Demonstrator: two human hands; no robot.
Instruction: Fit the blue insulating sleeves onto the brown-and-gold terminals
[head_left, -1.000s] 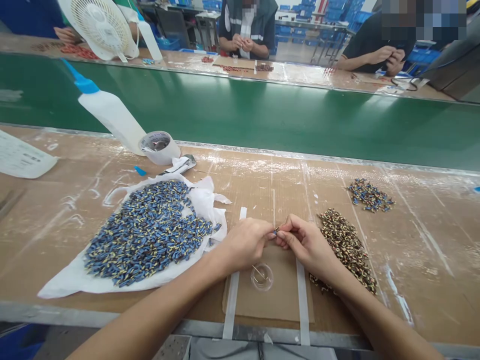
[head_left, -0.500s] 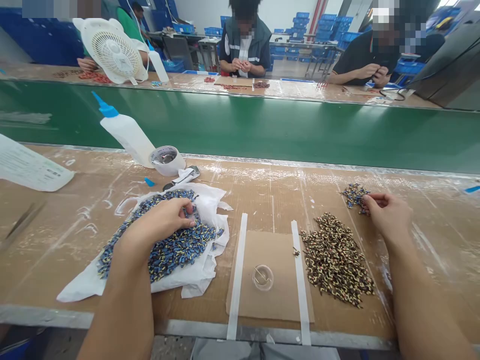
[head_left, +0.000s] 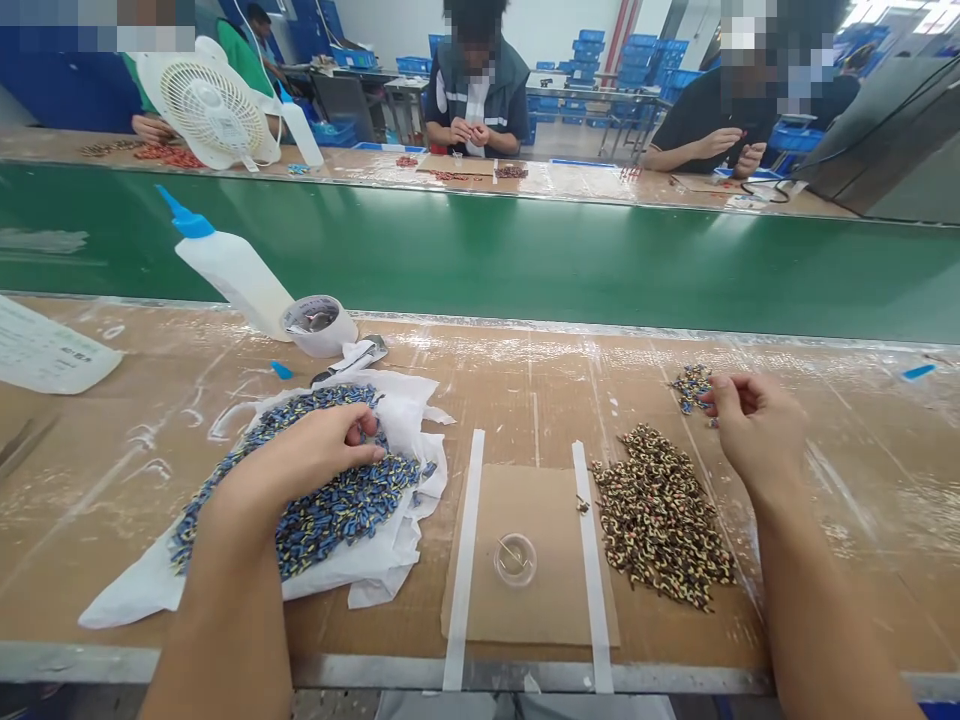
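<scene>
My left hand lies on a heap of small blue and yellow parts spread on a white cloth, fingers curled and pinching into the heap. My right hand hovers by a small pile of blue parts at the far right, its fingers curled; what they hold is hidden. Between the hands lie a brown heap of small parts and a taped cardboard pad with a small clear dish.
A white squeeze bottle with a blue cap, a tape roll and a paper sheet lie at the left. A green conveyor belt runs behind. Beyond it stand a white fan and other people at work.
My hands parted from the middle: the left went onto the blue heap, the right out to the small blue pile. In the last half second both barely shifted.
</scene>
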